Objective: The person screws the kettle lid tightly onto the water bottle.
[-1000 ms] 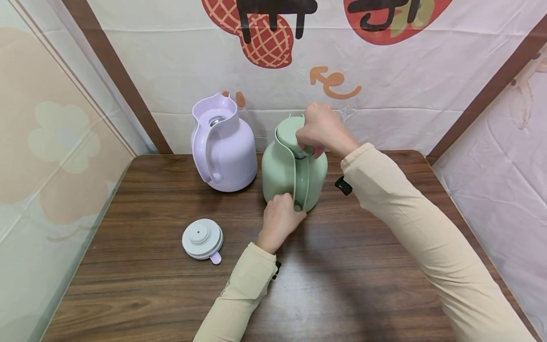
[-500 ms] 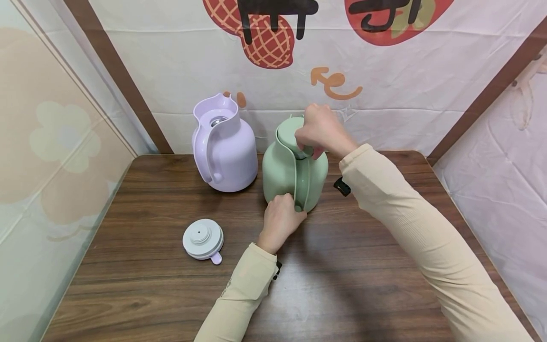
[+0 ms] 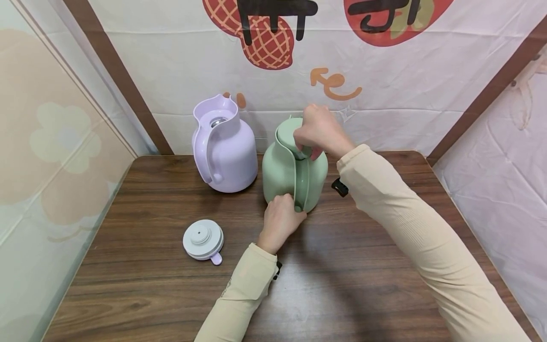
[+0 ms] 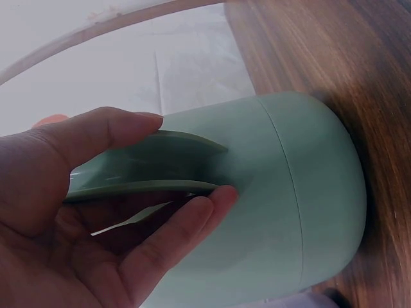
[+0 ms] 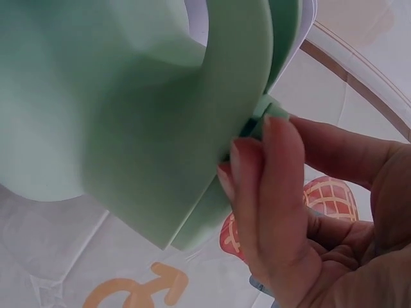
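At the far middle of the table [image 3: 141,294], we find the green jug [image 3: 275,173] upright with its handle [image 3: 302,178] facing near, gripped low by the left hand [image 3: 279,221], apparently to steady the body. We see the right hand [image 3: 323,130] pinching the green lid [image 3: 287,133] at its near right edge, probably for leverage; we cannot tell whether it is loose. To the left, the lilac jug [image 3: 235,154] stands uncovered, and nearer lies the pale lid [image 3: 202,237], underside up, presumably keeping that face clean.
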Tool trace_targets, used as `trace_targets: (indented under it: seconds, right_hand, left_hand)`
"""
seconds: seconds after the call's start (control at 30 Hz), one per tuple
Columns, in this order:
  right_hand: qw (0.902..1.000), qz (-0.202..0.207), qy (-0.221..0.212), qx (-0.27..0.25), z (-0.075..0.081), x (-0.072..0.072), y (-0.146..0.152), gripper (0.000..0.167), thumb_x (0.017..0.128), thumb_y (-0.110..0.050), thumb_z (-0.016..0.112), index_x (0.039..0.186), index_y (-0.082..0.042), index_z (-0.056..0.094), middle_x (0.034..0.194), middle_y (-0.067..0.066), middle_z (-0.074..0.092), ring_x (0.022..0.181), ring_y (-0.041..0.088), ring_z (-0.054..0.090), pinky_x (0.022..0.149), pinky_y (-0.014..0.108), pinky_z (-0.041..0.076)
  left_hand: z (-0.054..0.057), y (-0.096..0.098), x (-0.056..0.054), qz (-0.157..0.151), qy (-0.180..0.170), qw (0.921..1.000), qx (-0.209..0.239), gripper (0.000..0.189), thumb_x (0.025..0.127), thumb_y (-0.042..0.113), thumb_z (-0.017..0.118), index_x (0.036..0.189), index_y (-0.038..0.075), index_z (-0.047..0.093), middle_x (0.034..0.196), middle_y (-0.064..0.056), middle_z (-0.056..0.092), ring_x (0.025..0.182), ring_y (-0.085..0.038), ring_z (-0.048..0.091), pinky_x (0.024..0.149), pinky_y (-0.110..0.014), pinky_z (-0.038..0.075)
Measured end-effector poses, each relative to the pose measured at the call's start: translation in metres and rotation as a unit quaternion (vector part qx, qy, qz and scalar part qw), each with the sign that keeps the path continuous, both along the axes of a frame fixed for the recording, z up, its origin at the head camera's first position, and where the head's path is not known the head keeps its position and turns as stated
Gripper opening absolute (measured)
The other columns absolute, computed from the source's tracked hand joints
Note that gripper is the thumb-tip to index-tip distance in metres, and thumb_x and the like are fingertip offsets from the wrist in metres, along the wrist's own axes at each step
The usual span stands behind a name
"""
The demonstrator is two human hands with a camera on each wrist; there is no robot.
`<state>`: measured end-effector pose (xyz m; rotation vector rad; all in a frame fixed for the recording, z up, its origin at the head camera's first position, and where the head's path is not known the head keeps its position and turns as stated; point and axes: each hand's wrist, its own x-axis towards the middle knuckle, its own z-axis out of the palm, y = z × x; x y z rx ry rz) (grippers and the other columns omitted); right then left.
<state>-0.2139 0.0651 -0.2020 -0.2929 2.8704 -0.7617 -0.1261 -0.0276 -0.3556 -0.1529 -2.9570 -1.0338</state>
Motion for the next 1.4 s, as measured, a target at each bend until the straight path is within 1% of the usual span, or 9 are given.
trace_targets:
  seconds: [0.13,0.27,0.5,0.73,0.83,1.07,1.23,1.4]
  right_hand:
    - [1.0000,-0.002,-0.001,-0.009,-0.0008,0.0003,-0.0004,0.023,0.059,0.003,0.052,0.045,-0.011,0.041,0.036,-0.001,0.036,0.042,0.027,0.059,0.051,0.038,0.051]
    - [0.9998,0.001,-0.002,-0.019,-0.0017,0.0005,0.0001,0.024,0.058,0.003,0.053,0.044,-0.011,0.039,0.036,0.000,0.036,0.043,0.028,0.060,0.051,0.039,0.051]
    - [0.9996,0.003,0.005,-0.026,-0.0023,0.0012,-0.0002,0.024,0.059,0.004,0.052,0.044,-0.010,0.039,0.035,-0.002,0.031,0.042,0.027,0.059,0.043,0.033,0.048]
    - [0.9997,0.004,0.005,-0.024,-0.0022,0.0008,-0.0019,0.022,0.060,0.004,0.051,0.045,-0.009,0.042,0.037,-0.005,0.027,0.041,0.026,0.059,0.044,0.033,0.049]
    - [0.9997,0.003,0.003,-0.022,-0.0019,0.0008,-0.0033,0.022,0.060,0.004,0.050,0.045,-0.010,0.041,0.038,-0.005,0.026,0.041,0.026,0.059,0.045,0.033,0.049]
    - [0.9998,0.004,0.005,-0.017,-0.0022,0.0014,-0.0050,0.023,0.060,0.003,0.047,0.045,-0.011,0.038,0.039,-0.005,0.025,0.043,0.028,0.060,0.042,0.030,0.046]
    - [0.9998,0.003,0.005,-0.021,-0.0020,0.0014,-0.0055,0.020,0.061,0.003,0.048,0.046,-0.009,0.043,0.038,-0.005,0.027,0.041,0.026,0.059,0.045,0.034,0.049]
    - [0.9997,0.007,0.004,-0.023,-0.0024,0.0003,-0.0057,0.020,0.061,0.004,0.048,0.046,-0.008,0.044,0.037,-0.004,0.027,0.040,0.026,0.058,0.048,0.037,0.050]
  left_hand:
    - [-0.0005,-0.0002,0.0000,-0.003,0.000,1.0000,0.002,0.042,0.071,0.007,0.067,0.050,0.014,0.031,0.047,0.005,0.026,0.041,-0.011,0.030,0.038,-0.024,0.028]
    - [-0.0003,0.0002,-0.0001,-0.004,-0.002,1.0000,0.005,0.042,0.072,0.006,0.067,0.051,0.014,0.031,0.047,0.005,0.026,0.041,-0.011,0.030,0.038,-0.024,0.027]
    - [0.0002,0.0011,-0.0005,-0.003,0.001,1.0000,0.000,0.042,0.072,0.007,0.068,0.051,0.014,0.032,0.046,0.004,0.028,0.041,-0.012,0.032,0.038,-0.024,0.029]
    - [-0.0002,0.0006,-0.0006,-0.003,0.006,1.0000,0.004,0.042,0.072,0.007,0.068,0.051,0.014,0.032,0.046,0.004,0.029,0.041,-0.012,0.032,0.038,-0.024,0.029]
    - [-0.0002,0.0000,-0.0006,-0.005,0.007,0.9999,0.006,0.042,0.072,0.007,0.068,0.051,0.014,0.032,0.046,0.004,0.029,0.041,-0.012,0.032,0.038,-0.024,0.029]
    - [0.0003,-0.0006,-0.0006,-0.008,0.008,0.9999,0.006,0.042,0.072,0.007,0.069,0.051,0.014,0.032,0.046,0.004,0.028,0.041,-0.011,0.031,0.039,-0.024,0.028]
    - [0.0010,-0.0006,-0.0007,-0.008,0.011,0.9999,0.002,0.042,0.071,0.007,0.069,0.051,0.014,0.032,0.046,0.004,0.029,0.041,-0.011,0.031,0.039,-0.023,0.028]
    - [0.0012,-0.0005,-0.0004,-0.008,0.011,0.9999,0.001,0.042,0.072,0.007,0.069,0.051,0.014,0.032,0.046,0.004,0.028,0.041,-0.012,0.031,0.039,-0.023,0.028]
